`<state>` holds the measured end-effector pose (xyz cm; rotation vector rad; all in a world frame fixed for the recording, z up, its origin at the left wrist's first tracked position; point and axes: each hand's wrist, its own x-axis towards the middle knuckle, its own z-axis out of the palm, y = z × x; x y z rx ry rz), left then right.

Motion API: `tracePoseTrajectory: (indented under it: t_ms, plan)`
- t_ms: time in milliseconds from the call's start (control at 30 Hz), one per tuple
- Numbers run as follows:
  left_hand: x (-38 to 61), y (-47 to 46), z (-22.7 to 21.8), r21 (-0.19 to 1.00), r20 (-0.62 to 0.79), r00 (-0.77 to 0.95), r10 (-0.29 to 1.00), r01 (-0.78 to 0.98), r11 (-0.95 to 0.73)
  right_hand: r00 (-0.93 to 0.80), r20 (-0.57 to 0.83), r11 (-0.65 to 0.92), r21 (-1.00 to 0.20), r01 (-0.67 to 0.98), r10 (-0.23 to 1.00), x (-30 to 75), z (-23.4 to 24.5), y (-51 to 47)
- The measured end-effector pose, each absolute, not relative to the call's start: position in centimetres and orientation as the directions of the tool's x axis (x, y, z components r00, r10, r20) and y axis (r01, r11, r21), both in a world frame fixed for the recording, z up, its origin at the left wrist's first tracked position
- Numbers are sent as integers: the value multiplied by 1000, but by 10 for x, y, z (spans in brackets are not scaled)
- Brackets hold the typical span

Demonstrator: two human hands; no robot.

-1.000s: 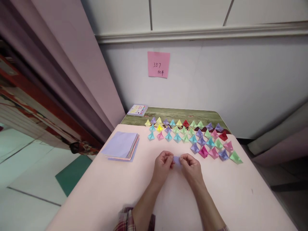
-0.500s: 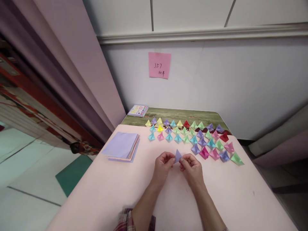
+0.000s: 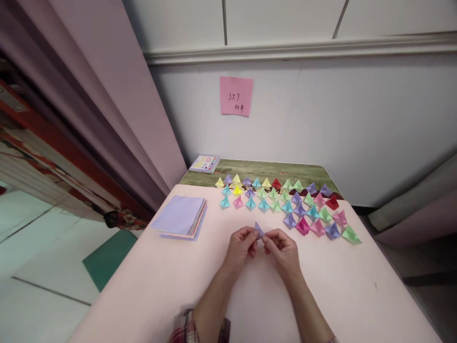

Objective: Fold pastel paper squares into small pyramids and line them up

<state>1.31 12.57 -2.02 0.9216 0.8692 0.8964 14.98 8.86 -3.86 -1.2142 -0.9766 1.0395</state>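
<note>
Purple paper, a small pointed folded piece [image 3: 258, 231], sits at frame centre, slightly below the middle, pinched btwn both hands. Left hand [image 3: 241, 243] grips its left side btwn thumb & fingertips; right hand [image 3: 283, 246] pinches its lower right edge, other fingers curled in. Tip points up & away from the wrists, prob. b/c holding it low leaves the point uncovered. Two-sided grip prob. keeps such a light thing steady; exact finger contact underneath is hidden, can't tell.

Just above & right of the hands, rows of folded paper shapes [image 3: 290, 220] in mixed colours spread across centre right, points mostly up, spaced in lines, prob. so they don't crush each other & are easy to count. Stack of square sheets [image 3: 178, 214], purple on top, lies left of centre, near the left hand, prob. for easy reach w/o crowding the work spot. Bare pink tabletop [image 3: 266, 295] fills lower centre, giving forearms room. Farther out: flat printed pack [image 3: 205, 163] on the green strip [image 3: 257, 167] at the table's far edge, prob. out of the way; pink note [image 3: 236, 96] on the wall, upper centre, handwriting facing out, seemingly so it's readable from the seat.
</note>
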Motion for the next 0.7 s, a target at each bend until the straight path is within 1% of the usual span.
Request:
tracePoseTrajectory:
  t_ms: [133,233,333,467,533,633,700]
  plan:
    - [10,126,-18,862,-250,465,849,-291,414,161,-50,2,-952,-307,986,149,-36,89]
    - [10,126,-16,845,-261,508,821,-292,449,133,-125,-66,-923,-379,983,149,-37,91]
    - [10,126,-14,839,-272,502,821,-294,457,96,-151,-105,-921,-375,984,150,-38,91]
    - [11,125,-12,853,-265,496,827,-279,440,112,-134,-87,-934,-346,985,152,-38,91]
    - [12,125,-12,876,-234,460,856,-283,391,122,-114,-69,-944,-321,986,152,-37,91]
    - [14,125,-14,913,-171,351,921,-295,282,132,-88,-49,-961,-271,987,151,-36,91]
    - [15,127,-17,926,-152,312,938,-287,246,158,-71,-31,-969,-245,985,150,-37,92]
